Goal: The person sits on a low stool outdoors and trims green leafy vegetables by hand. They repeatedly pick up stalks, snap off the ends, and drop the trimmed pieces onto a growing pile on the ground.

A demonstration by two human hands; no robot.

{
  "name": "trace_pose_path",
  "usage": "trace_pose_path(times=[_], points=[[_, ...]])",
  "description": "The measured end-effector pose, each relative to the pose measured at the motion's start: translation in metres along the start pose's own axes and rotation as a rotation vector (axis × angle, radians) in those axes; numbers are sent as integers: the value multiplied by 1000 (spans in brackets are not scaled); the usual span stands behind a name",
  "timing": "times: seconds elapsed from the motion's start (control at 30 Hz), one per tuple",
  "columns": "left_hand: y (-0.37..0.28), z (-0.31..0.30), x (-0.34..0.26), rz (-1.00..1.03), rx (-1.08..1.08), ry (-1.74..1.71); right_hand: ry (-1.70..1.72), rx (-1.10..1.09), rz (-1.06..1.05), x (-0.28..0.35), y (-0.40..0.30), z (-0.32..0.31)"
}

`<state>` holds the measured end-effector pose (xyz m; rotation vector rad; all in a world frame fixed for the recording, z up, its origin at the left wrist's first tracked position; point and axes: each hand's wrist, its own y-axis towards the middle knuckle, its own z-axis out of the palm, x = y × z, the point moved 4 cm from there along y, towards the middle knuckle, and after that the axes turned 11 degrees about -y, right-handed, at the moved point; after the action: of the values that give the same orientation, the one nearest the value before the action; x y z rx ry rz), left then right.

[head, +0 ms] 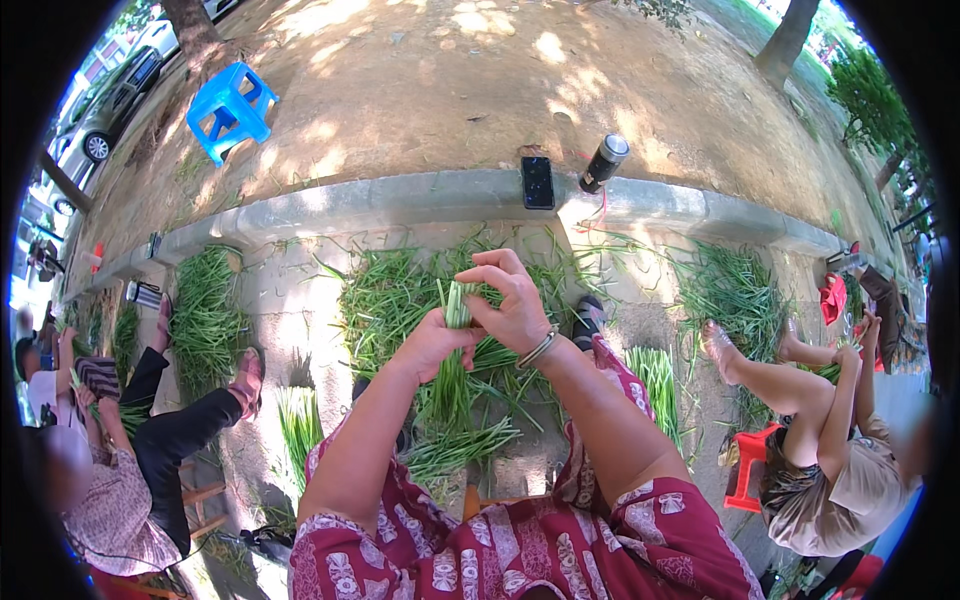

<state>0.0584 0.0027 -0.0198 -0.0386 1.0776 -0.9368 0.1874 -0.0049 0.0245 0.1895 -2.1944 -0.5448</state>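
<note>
My left hand is closed around a bundle of long green chive-like stalks, held upright before me with its pale cut ends on top. The leafy length hangs below my fist. My right hand, with a bracelet at the wrist, has thumb and forefinger at the bundle's top ends. Under both hands, a wide heap of loose green stalks covers the paving. A smaller pile of stalks lies nearer my knees. Upright bundles stand at my left and right.
A concrete kerb crosses ahead, bearing a phone and a dark flask. Beyond it stands a blue plastic stool. Seated people handle stalks at left and right, the latter on a red stool.
</note>
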Motion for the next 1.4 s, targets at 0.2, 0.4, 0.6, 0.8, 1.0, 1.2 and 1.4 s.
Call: trace_pose_path(times=[0.2,0.4,0.6,0.8,1.0,1.2,1.4], points=[[0,2,2,-44,-1,85,-23,40,-9,-1,1,-5],[2,-1,5,-53,50,63,-42,48,93,-9,-1,-2],[2,1,3,-65,79,-18,241,-213,347,-37,6,-9],[-1,-4,-1,-26,60,-107,537,-3,695,-59,0,-11],[6,-10,0,67,-78,-117,376,58,239,-18,-6,11],[12,-13,0,148,-184,73,202,95,277,2,-9,20],[14,-17,3,208,-183,135,107,87,187,2,-11,24]])
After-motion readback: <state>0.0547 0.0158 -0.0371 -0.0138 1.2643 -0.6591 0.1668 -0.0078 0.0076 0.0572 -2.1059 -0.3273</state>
